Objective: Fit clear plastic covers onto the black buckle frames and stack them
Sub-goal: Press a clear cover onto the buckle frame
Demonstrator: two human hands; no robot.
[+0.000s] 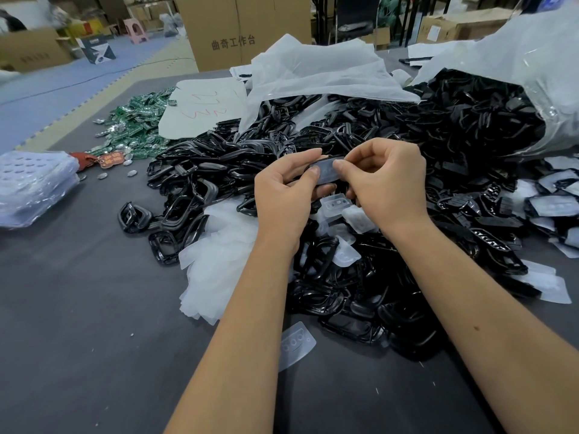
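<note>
Fingers of left hand [283, 186] and right hand [383, 180] pinch the clear cover [327, 171], seemingly over a frame.

Glossy black plastic frames [329, 296], frosted clear covers [216, 261], matt grey table [78, 324].

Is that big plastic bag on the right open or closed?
Open: the plastic bag lies tipped on the table, black buckle frames spilling from its mouth.
</note>
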